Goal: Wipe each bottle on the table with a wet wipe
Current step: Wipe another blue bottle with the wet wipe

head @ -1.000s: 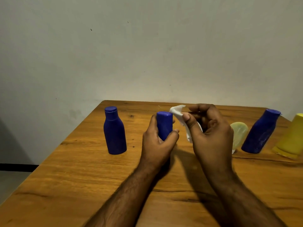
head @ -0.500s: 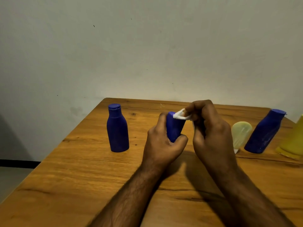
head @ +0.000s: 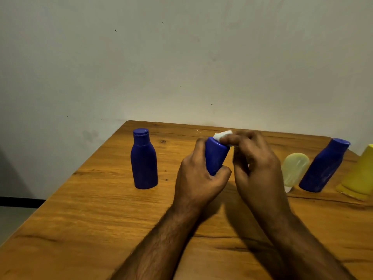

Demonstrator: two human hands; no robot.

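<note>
My left hand [head: 198, 178] grips a small blue bottle [head: 215, 156] in the middle of the wooden table [head: 90, 219], tilted a little to the right. My right hand [head: 256, 164] pinches a white wet wipe [head: 222, 135] and presses it against the bottle's upper end. A second blue bottle [head: 143, 159] stands upright to the left. A third blue bottle [head: 325, 165] stands at the right, and a pale yellow bottle [head: 295, 168] sits between it and my right hand. A bright yellow bottle [head: 359, 176] is cut off by the right edge.
A plain wall rises right behind the table's far edge. The table's left edge runs diagonally, with floor and a dark skirting below it at the far left.
My right hand brought the wipe from beside the held bottle onto its upper end. My left hand tilted the bottle rightward. The view shifted slightly.
</note>
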